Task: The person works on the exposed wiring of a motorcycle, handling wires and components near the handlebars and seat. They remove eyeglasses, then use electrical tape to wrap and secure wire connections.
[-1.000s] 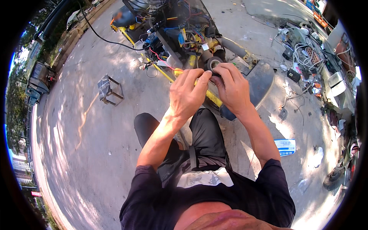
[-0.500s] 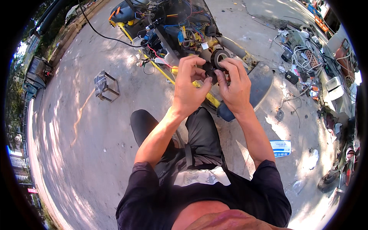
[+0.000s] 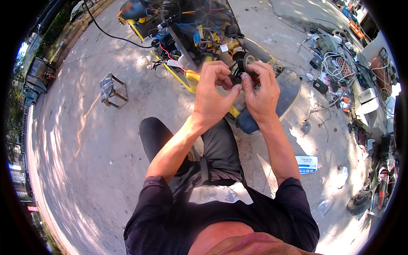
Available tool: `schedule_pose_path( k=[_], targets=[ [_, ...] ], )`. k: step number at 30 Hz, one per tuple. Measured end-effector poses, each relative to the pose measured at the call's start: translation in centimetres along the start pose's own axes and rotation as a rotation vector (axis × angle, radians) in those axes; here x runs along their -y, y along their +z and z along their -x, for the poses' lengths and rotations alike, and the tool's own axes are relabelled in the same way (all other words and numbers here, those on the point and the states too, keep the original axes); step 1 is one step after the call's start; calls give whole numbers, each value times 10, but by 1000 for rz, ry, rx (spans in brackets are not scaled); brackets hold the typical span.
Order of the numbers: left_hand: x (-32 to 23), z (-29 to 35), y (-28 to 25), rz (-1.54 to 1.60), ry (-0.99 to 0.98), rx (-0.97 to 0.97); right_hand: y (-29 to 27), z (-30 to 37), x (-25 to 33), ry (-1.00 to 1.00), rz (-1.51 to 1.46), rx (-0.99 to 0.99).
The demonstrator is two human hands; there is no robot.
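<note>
Both my hands are raised close together in front of an opened yellow-framed vehicle (image 3: 183,80) with bared wiring. My right hand (image 3: 262,93) is closed on a roll of black tape (image 3: 241,60), its pale core ring turned toward the right. A short dark strip of tape (image 3: 234,79) spans from the roll's side to my left hand (image 3: 213,94). The left thumb and fingers pinch that strip, and the thumb tips of the two hands almost meet. Fingers partly hide the strip's ends. Coloured wires (image 3: 208,38) lie bundled just beyond my hands.
A small taped stool (image 3: 112,90) stands on the concrete to the left. Along the right lies a heap of cables (image 3: 335,61), black adapters and scrap. A blue and white packet (image 3: 307,164) rests by my right elbow. A black cable (image 3: 114,39) arches across the upper left.
The tape roll has tilted in my right hand, its ring now seen more edge-on. My thumbs have drawn closer together. The whole view has shifted slightly.
</note>
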State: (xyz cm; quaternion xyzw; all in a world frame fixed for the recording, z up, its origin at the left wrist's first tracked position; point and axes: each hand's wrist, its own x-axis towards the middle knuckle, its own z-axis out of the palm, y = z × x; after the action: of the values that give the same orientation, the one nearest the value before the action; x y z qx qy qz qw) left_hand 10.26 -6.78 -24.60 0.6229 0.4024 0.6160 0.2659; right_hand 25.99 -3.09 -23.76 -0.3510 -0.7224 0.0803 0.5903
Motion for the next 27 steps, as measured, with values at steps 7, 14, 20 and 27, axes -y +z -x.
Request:
schedule_pose_path(
  k=[7, 14, 20, 27],
  targets=[
    [-4, 0, -2, 754, -594, 93, -2, 1, -7, 20, -64, -48],
    [0, -2, 3, 1020, -676, 140, -2, 2, -8, 3, -77, -62],
    [-17, 13, 2, 1005, -664, 73, -2, 1, -4, -39, -57, -73],
    [-28, 33, 9, 1214, -681, 37, -3, 5, -6, 6, -43, -58]
  ],
)
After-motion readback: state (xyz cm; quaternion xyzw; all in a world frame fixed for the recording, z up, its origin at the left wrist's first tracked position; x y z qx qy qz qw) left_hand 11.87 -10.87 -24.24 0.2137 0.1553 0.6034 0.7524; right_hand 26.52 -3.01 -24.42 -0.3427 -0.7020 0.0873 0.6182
